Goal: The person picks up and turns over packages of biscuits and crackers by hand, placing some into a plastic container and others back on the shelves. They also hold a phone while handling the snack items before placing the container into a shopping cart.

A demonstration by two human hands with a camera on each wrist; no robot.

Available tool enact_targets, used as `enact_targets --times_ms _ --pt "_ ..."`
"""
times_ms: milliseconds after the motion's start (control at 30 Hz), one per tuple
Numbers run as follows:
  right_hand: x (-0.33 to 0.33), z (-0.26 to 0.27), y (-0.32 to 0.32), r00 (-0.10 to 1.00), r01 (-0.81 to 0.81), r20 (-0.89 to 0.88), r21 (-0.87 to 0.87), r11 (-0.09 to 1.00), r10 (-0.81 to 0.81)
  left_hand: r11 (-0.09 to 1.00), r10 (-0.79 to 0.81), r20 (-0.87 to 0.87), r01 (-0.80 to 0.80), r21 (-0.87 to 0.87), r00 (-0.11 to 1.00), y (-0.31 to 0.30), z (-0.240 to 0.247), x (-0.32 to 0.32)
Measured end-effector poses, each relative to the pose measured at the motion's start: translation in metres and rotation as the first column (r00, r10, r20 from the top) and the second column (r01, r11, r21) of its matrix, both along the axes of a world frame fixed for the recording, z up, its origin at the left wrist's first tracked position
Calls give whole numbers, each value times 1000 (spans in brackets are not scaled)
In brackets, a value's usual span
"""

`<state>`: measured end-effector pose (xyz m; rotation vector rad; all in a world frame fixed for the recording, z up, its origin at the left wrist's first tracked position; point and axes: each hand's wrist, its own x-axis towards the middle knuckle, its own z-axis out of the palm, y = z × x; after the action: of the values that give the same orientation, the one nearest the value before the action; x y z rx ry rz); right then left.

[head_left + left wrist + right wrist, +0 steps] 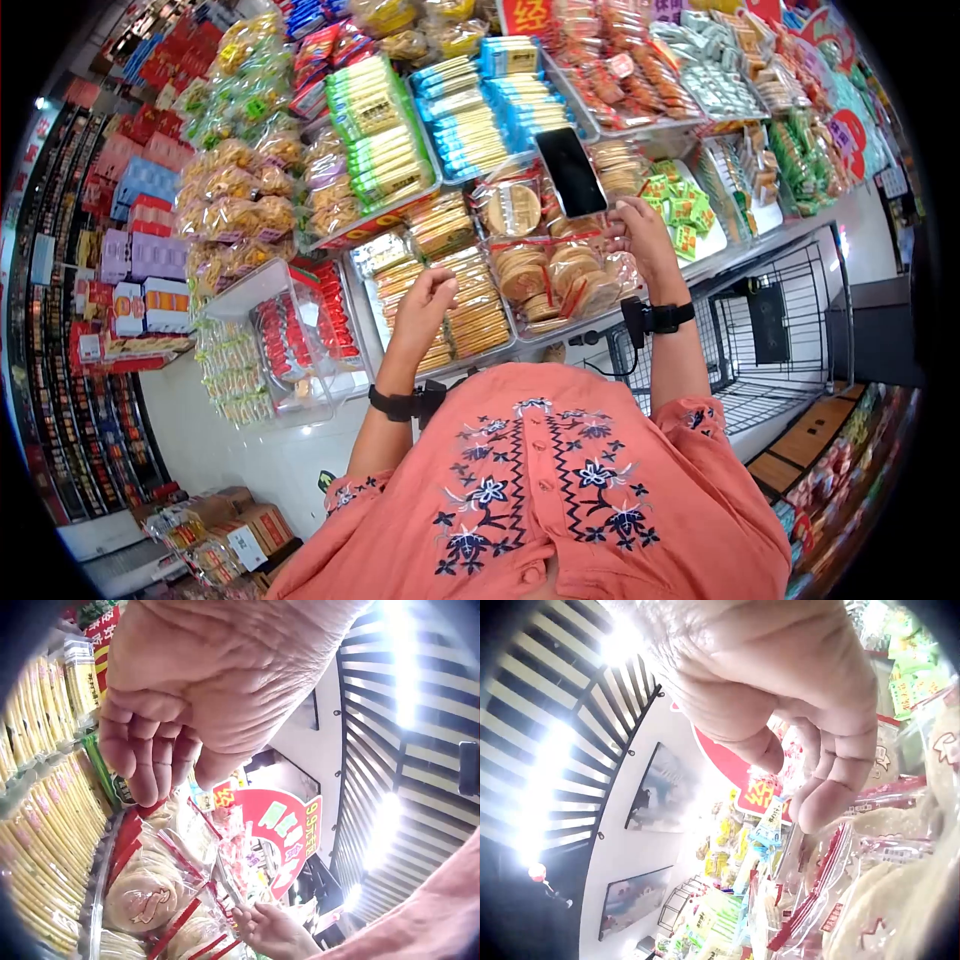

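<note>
My left hand (424, 300), fingers loosely bent, hovers over a bin of long, thin packaged biscuit sticks (478, 318). In the left wrist view nothing sits between the fingers of that left hand (154, 750). My right hand (645, 238) is above the right side of a bin of round flat biscuits (522, 270) in clear, red-edged bags. Its fingers are relaxed and hold nothing in the right wrist view, where the biscuit bags (885, 832) lie beyond the right hand (810, 727). A black-screened phone (571, 172) is tilted just past the right fingertips.
Bins of green-wrapped (375, 130) and blue-wrapped sticks (465, 120) fill the display behind. Small green packets (680, 205) lie to the right. A wire shopping cart (770, 330) stands at the near right. A clear bin (285, 335) with red packets is at the left.
</note>
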<state>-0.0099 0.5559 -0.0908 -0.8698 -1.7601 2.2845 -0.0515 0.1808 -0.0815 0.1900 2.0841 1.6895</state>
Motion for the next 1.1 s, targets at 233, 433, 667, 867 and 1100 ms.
enact_targets --times_ms 233,433,667,867,1100 --pt "-9 -10 0 998 -61 -13 -140 988 59 1000 15 45 -16 16 999 -7 -10 4" --pt "-15 -22 9 994 -105 -49 -161 981 99 999 40 60 -39 -30 997 -18 -13 9" --pt "-13 -13 -6 992 -66 -120 -134 989 50 997 73 82 -71 -23 994 -38 -26 11" --pt "1 17 -39 959 -256 -160 -135 957 234 999 48 104 -47 -10 993 -38 -22 13" --pt "-5 28 -93 921 -388 -133 -202 899 367 990 -19 145 -2 141 989 -34 0 10"
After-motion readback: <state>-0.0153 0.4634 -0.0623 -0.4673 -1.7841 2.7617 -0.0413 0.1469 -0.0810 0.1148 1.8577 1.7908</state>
